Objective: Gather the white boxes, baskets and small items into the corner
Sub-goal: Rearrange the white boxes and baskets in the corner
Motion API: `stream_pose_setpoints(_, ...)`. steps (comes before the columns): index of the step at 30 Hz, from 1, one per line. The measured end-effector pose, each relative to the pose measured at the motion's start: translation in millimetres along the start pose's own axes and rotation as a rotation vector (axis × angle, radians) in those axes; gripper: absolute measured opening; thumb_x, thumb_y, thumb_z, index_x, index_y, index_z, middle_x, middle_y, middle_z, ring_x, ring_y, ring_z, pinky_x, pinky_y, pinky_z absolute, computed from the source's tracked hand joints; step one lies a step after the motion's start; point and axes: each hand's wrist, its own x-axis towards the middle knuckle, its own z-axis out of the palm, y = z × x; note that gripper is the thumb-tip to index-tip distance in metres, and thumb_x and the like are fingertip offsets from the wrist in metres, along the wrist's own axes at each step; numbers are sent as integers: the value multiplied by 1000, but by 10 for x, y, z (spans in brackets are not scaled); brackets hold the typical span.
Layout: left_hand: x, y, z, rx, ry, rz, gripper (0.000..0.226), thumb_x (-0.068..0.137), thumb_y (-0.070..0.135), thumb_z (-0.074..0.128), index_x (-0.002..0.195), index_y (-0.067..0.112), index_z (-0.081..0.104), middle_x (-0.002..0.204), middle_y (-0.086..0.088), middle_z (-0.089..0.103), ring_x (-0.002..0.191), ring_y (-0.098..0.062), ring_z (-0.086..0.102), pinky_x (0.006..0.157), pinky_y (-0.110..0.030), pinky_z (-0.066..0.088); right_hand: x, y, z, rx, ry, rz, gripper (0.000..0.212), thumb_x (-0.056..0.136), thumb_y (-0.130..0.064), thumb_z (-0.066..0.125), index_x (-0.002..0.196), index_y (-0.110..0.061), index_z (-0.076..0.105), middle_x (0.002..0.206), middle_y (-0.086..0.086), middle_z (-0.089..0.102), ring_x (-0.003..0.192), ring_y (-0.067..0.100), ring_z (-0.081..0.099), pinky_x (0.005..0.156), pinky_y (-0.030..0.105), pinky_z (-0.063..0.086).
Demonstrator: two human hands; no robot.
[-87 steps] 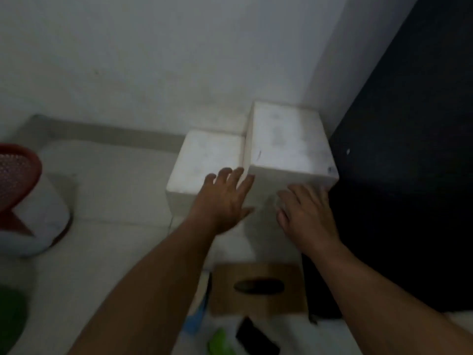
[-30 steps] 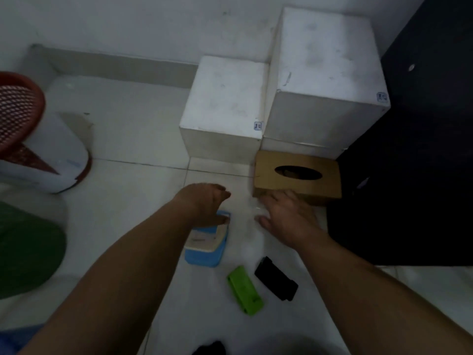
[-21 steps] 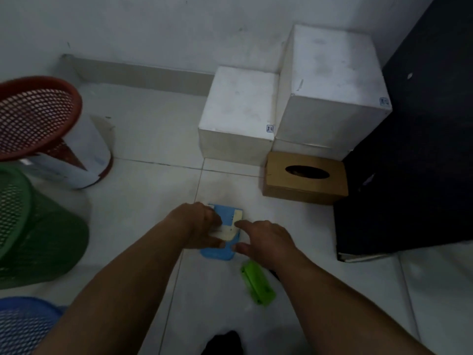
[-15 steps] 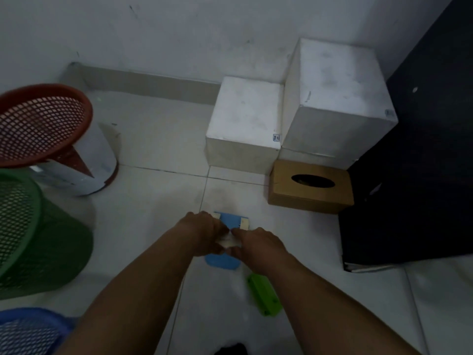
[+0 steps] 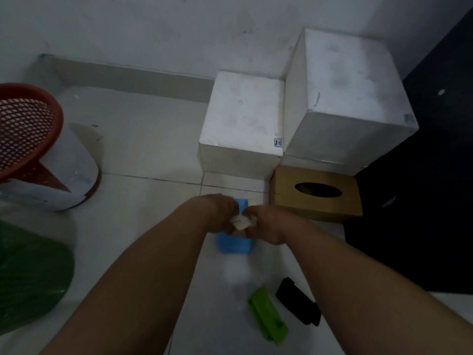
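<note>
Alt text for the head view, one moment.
The left hand and right hand pinch a small white item over a blue object. Behind, a low white box, a taller white box and a brown tissue box sit in the corner; a green item and a black item lie nearer.

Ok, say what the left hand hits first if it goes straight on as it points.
Probably the front of the short white box, near its right corner. The left hand, gripping the small white item with the right hand, points that way; depth is unclear.
</note>
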Motion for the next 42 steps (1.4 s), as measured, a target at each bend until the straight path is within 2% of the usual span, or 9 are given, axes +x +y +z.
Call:
stream_pose_setpoints(4, 269, -20, -219, -39, 94, 8, 49, 89, 34, 68, 133, 17, 54, 131, -8, 58, 116, -25, 57, 98, -32, 43, 208, 98, -290, -36, 54, 25, 68, 86, -58, 61, 145, -32, 40, 146, 3, 48, 125, 25, 51, 87, 27, 37)
stream_pose_setpoints(15, 677, -31, -306, -120, 229, 19, 42, 85, 28, 71, 126, 22, 62, 129, -8, 59, 113, -27, 59, 96, -30, 45, 457, 362, -432, -31, 140, 59, 53, 85, -53, 60, 134, -35, 51, 131, 2, 60, 111, 26, 58, 81, 31, 46)
stream_pose_setpoints(21, 624, 3, -160, -27, 292, -5, 42, 85, 36, 68, 126, 27, 62, 127, -5, 60, 112, -26, 59, 93, -36, 50, 301, 344, -251, -77, 421, 41, 41, 79, -58, 64, 113, -35, 61, 114, 1, 66, 105, 26, 60, 70, 31, 37)
stream_pose_setpoints(25, 432, 117, 81, 268, 662, 40, 56, 84, 40, 65, 134, 18, 52, 119, -15, 55, 105, -36, 52, 76, -43, 47, -4, 452, -13, 18, 651, -26, 36, 83, -64, 54, 80, -28, 54, 85, -1, 67, 80, 24, 63, 58, 29, 35)
stream_pose_setpoints(28, 258, 313, 452, 356, 984, 371, 28, 88, 27, 58, 107, 7, 65, 88, -18, 58, 77, -32, 54, 61, -40, 44, -276, 669, 291, 15, 608, 15, 39, 86, -62, 53, 79, -24, 59, 81, -1, 68, 78, 23, 63, 59, 27, 34)
stream_pose_setpoints(31, 144, 522, 850, 399, 772, 739, 21, 86, 28, 64, 94, 9, 65, 83, -14, 60, 70, -28, 55, 56, -36, 46, -498, 907, 588, -33, 352, 41, 38, 85, -63, 54, 89, -26, 62, 97, 2, 69, 90, 23, 63, 64, 28, 38)
stream_pose_setpoints(33, 113, 667, 1085, 462, 538, 824, 28, 84, 36, 68, 99, 13, 66, 90, -10, 63, 76, -27, 58, 60, -34, 48, -628, 1022, 782, -32, 159, 67, 43, 84, -63, 57, 108, -29, 63, 115, 3, 65, 102, 23, 61, 71, 28, 41)
stream_pose_setpoints(37, 115, 926, 1386, 570, 140, 740, 47, 91, 46, 54, 130, 20, 53, 127, -7, 55, 109, -29, 51, 85, -38, 43, -818, 1097, 1044, -46, 40, 96, 58, 83, -62, 61, 131, -30, 56, 129, 3, 59, 114, 23, 56, 84, 31, 45)
stream_pose_setpoints(42, 93, 1084, 1497, 706, -38, 630, 41, 96, 44, 51, 129, 20, 52, 129, -7, 55, 116, -30, 48, 93, -40, 40, -905, 1095, 1244, -67, -43, 133, 50, 86, -51, 64, 128, -23, 60, 123, 5, 64, 109, 25, 60, 80, 29, 45)
